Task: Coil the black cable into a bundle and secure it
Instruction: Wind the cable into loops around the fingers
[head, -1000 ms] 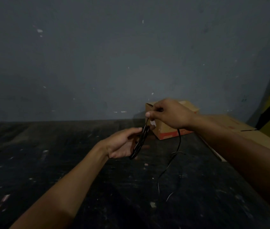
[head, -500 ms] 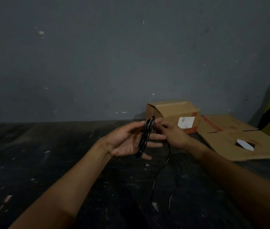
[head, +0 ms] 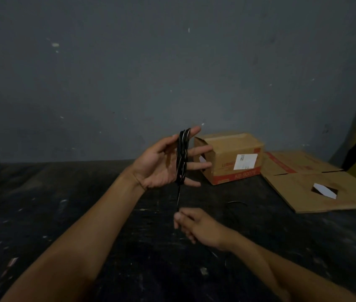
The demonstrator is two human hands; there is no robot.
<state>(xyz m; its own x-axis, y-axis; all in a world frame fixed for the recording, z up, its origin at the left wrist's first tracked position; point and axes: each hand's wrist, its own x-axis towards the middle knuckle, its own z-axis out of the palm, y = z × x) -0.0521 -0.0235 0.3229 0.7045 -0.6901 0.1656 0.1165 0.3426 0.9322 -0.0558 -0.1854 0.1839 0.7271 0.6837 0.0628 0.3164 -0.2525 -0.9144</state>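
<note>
Pinching the free run of the thin black cable low and near the body, the right hand pulls it taut below the coil, probably to tension the next wrap. Beyond, the left hand is raised with fingers spread wide as a former, the cable loops wound around them. Farthest, a brown cardboard box sits on the dark bench.

I see two bare forearms reaching into view from the bottom edge, with no sleeves showing on either. My left hand wears no glove, ring, watch or band; faint creases cross its wrist. My right hand is equally bare, with short, plain nails. The dim light blurs finer detail.
</note>
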